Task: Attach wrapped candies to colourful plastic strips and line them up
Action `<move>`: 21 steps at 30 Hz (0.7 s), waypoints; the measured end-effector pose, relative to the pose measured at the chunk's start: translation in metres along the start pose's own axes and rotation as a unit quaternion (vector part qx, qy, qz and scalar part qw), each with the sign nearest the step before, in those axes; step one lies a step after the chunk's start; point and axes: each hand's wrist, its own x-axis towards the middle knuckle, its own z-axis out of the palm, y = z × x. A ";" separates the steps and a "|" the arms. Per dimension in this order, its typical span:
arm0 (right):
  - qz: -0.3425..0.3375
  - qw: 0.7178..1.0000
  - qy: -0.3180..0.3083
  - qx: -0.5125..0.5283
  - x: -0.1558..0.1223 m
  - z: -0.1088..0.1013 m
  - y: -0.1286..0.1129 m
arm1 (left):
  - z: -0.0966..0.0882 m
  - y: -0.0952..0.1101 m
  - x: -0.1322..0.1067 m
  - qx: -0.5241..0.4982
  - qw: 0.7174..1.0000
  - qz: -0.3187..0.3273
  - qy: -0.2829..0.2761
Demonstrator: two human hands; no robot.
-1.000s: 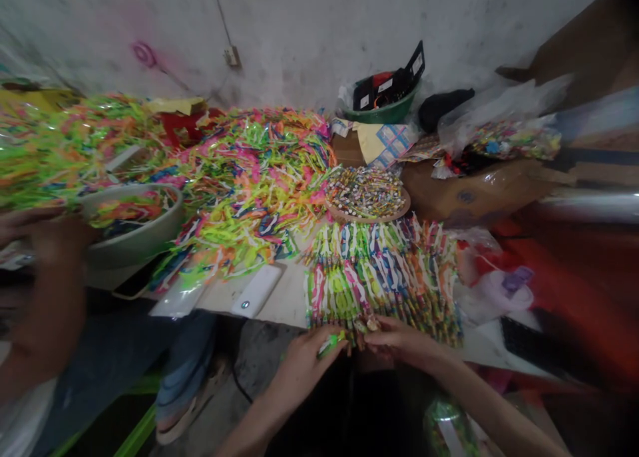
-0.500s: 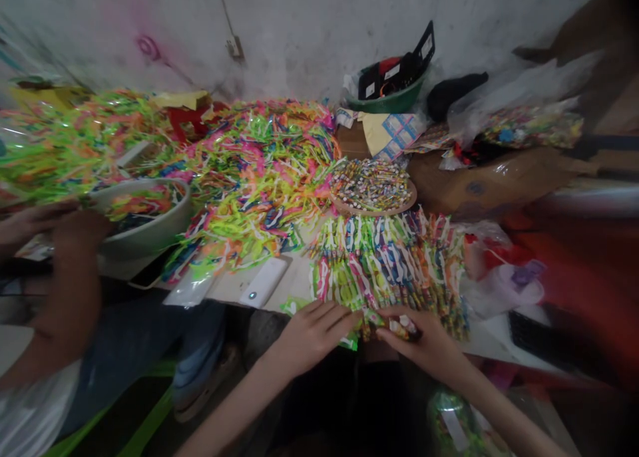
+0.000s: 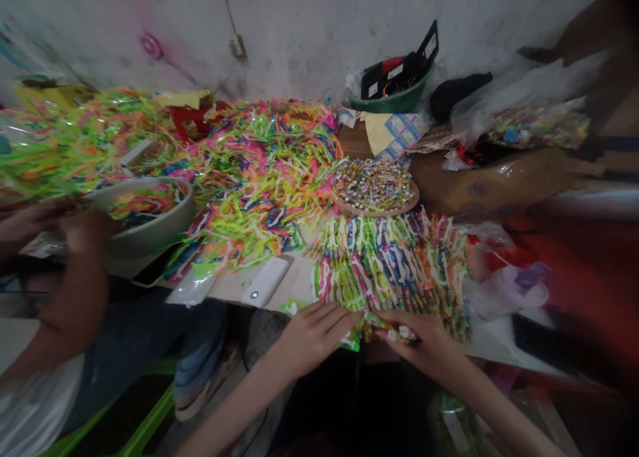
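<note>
My left hand [image 3: 319, 334] is closed at the table's front edge, its fingers pressed on a bright green plastic packet [image 3: 352, 341] that shows below the fingertips. Close beside it, my right hand [image 3: 429, 340] is wrapped round a few small patterned sticks [image 3: 402, 334] with whitish ends. The fingertips of both hands nearly meet, and what lies between them is too small to make out. Just beyond the hands lie rows of patterned sticks with coloured and white strips [image 3: 384, 271]. Behind the rows, a round shallow basket [image 3: 374, 212] holds many similar loose sticks.
A large heap of bright strips [image 3: 259, 171] covers the left and middle. A white phone-like device [image 3: 267, 281] lies at the front edge. At left, a co-worker's hands [image 3: 84, 224] are by a pale basin [image 3: 150, 231]. A lilac cup [image 3: 522, 287] and dark phone-like object [image 3: 534, 337] are at right.
The view has shifted slightly. My right hand has turned a little, and the sticks in it sit slightly lower; my left hand stays almost in place.
</note>
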 end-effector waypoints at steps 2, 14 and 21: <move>-0.021 0.999 -0.003 -0.029 -0.001 0.001 0.002 | 0.000 0.000 -0.001 0.005 1.000 -0.003 0.001; -0.058 0.970 -0.143 -0.186 -0.005 -0.002 -0.009 | 0.003 0.000 -0.007 -0.004 0.997 0.003 -0.071; -0.023 0.972 -0.171 -0.158 -0.010 0.005 -0.007 | 0.017 0.004 -0.013 -0.037 0.997 -0.004 -0.071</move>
